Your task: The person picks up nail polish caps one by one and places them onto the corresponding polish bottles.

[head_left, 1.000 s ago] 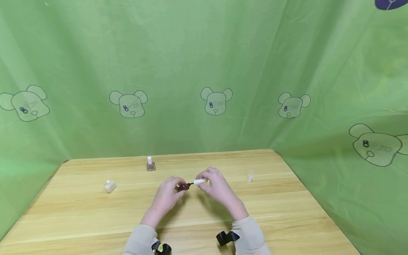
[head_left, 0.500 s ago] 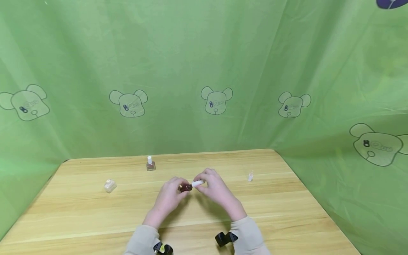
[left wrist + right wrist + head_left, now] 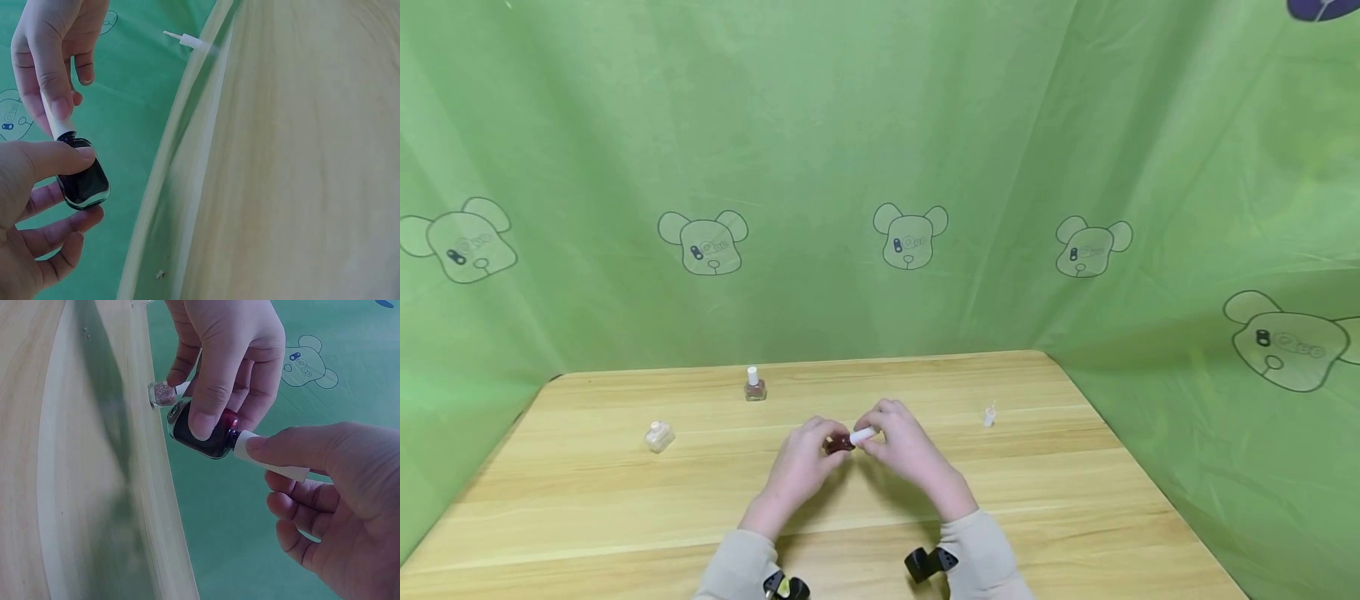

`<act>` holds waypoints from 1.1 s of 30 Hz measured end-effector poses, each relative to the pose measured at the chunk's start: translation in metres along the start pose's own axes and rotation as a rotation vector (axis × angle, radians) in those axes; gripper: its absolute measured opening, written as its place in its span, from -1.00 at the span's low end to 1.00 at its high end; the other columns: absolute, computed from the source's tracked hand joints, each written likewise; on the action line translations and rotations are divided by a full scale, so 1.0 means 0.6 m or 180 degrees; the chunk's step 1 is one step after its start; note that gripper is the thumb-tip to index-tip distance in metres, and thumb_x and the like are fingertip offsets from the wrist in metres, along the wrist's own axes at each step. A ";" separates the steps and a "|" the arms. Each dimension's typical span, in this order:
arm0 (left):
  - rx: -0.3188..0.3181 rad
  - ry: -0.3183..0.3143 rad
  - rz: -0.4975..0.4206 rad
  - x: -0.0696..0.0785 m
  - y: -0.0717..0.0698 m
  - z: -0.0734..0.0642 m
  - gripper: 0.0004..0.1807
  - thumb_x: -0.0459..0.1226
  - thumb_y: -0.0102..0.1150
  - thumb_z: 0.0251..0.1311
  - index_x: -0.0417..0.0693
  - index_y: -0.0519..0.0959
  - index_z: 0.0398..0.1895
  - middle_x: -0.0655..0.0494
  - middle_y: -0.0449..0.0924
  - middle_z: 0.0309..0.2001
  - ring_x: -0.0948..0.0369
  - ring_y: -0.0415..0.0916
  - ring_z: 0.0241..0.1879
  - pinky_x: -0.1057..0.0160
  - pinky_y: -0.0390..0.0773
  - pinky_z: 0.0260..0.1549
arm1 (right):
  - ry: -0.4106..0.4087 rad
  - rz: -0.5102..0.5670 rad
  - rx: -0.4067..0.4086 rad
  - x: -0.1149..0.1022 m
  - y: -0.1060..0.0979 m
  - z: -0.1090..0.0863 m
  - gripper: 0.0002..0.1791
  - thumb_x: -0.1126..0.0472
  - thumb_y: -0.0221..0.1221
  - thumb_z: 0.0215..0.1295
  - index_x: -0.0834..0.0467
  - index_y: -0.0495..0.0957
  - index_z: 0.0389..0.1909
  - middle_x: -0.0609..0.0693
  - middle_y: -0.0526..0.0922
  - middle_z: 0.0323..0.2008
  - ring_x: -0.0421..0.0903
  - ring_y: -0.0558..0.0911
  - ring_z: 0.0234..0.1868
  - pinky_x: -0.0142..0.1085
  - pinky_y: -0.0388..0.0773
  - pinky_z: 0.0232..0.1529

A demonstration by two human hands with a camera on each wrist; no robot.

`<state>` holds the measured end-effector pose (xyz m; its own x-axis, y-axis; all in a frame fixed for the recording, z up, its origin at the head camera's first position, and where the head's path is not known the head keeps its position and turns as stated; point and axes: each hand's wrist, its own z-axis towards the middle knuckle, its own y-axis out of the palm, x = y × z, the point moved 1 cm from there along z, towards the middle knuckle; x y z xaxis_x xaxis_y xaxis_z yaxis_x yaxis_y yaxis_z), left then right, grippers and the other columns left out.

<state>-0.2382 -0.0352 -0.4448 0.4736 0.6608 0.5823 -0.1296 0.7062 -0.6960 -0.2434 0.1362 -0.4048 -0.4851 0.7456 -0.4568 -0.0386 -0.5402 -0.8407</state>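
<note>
Near the middle of the table, my left hand (image 3: 801, 467) grips a dark red nail polish bottle (image 3: 86, 184) between thumb and fingers, its neck tilted toward the right hand. My right hand (image 3: 904, 442) pinches the white cap (image 3: 275, 464) between thumb and fingers. The cap sits at the bottle's mouth, with a thin dark ring of the neck showing below it; its brush is hidden. Both wrist views show the hands close together, the bottle in one and the cap in the other.
Toward the back of the wooden table (image 3: 625, 517) stands a capped brownish-pink polish bottle (image 3: 755, 388). A pale uncapped bottle (image 3: 658, 437) is at the left. On the right a white brush cap (image 3: 989, 416) stands with its brush up. A green curtain (image 3: 820, 125) surrounds the table.
The brush stem, visible between cap and bottle a second ago, has gone into the bottle. The right hand and cap have moved left to the neck, while the left hand shifted slightly right.
</note>
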 end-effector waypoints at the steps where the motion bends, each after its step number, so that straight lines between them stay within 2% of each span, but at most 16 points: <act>1: 0.0003 0.0005 -0.0006 0.000 0.000 0.000 -0.79 -0.28 0.40 0.06 0.01 0.66 -0.21 0.12 0.66 -0.24 0.25 0.60 -0.29 0.26 0.64 -0.22 | -0.0004 -0.0002 0.0000 0.000 0.000 0.000 -0.84 0.22 0.34 0.14 0.14 0.69 -0.25 -0.05 0.59 -0.26 -0.12 0.48 -0.15 -0.16 0.54 -0.05; 6: -0.0026 -0.0027 -0.0083 -0.001 0.002 0.000 -0.78 -0.29 0.40 0.06 -0.01 0.65 -0.20 0.13 0.65 -0.24 0.27 0.58 -0.29 0.30 0.63 -0.23 | -0.0011 0.0009 -0.0004 0.001 0.000 0.000 -0.80 0.22 0.36 0.12 0.16 0.68 -0.22 -0.02 0.60 -0.25 -0.10 0.49 -0.14 -0.14 0.55 -0.04; 9: -0.0064 -0.0076 -0.0255 -0.004 0.004 0.001 -0.76 -0.29 0.40 0.06 -0.05 0.65 -0.17 0.10 0.66 -0.23 0.23 0.59 -0.26 0.26 0.64 -0.22 | 0.0031 0.0201 0.0012 0.006 -0.001 0.002 -0.65 0.22 0.36 0.11 0.18 0.63 -0.05 0.04 0.63 -0.17 -0.03 0.52 -0.07 -0.06 0.55 0.03; 13: -0.0121 -0.0267 -0.0673 -0.010 0.006 0.005 -0.74 -0.28 0.39 0.06 -0.08 0.64 -0.15 0.07 0.67 -0.20 0.20 0.60 -0.21 0.26 0.66 -0.20 | 0.0164 0.0793 0.0123 0.016 -0.004 0.005 -0.47 0.21 0.35 0.13 0.15 0.51 0.16 0.09 0.65 -0.02 0.03 0.55 0.01 0.00 0.54 0.02; 18: -0.0204 -0.0607 -0.1292 -0.015 0.009 0.007 -0.73 -0.27 0.37 0.09 -0.08 0.64 -0.12 0.00 0.68 -0.14 0.21 0.64 -0.26 0.35 0.65 -0.27 | 0.0451 0.1648 0.0187 0.033 -0.004 0.010 -0.51 0.15 0.31 0.21 0.10 0.52 0.17 0.05 0.65 0.08 0.05 0.55 0.08 -0.19 0.51 0.01; 22: -0.0198 -0.0748 -0.1614 -0.016 0.011 0.008 -0.71 -0.26 0.37 0.09 -0.12 0.64 -0.11 -0.08 0.68 -0.11 0.20 0.66 -0.32 0.37 0.63 -0.36 | 0.0612 0.2031 0.0104 0.044 0.004 0.012 -0.54 0.11 0.25 0.27 0.10 0.52 0.18 0.08 0.66 0.08 0.05 0.55 0.14 -0.26 0.48 0.06; 25: -0.0166 -0.0763 -0.1706 -0.017 0.012 0.008 -0.70 -0.26 0.38 0.08 -0.16 0.64 -0.11 -0.12 0.68 -0.11 0.18 0.67 -0.34 0.37 0.63 -0.40 | 0.0647 0.2222 0.0043 0.047 0.010 0.012 -0.54 0.12 0.23 0.30 0.11 0.51 0.20 0.11 0.66 0.08 0.04 0.56 0.15 -0.22 0.48 0.08; 33: -0.0210 -0.0732 -0.1647 -0.016 0.013 0.009 -0.70 -0.27 0.38 0.08 -0.15 0.65 -0.10 -0.12 0.69 -0.11 0.16 0.67 -0.32 0.40 0.63 -0.36 | 0.0514 0.2619 -0.0044 0.043 0.018 0.013 -0.54 0.18 0.20 0.32 0.19 0.47 0.22 0.13 0.62 0.15 0.05 0.58 0.21 -0.10 0.45 0.29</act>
<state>-0.2483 -0.0347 -0.4537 0.2581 0.2764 0.9257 0.1269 0.9402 -0.3162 -0.2631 0.1466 -0.4238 -0.2226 0.1630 -0.9612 0.2843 -0.9322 -0.2239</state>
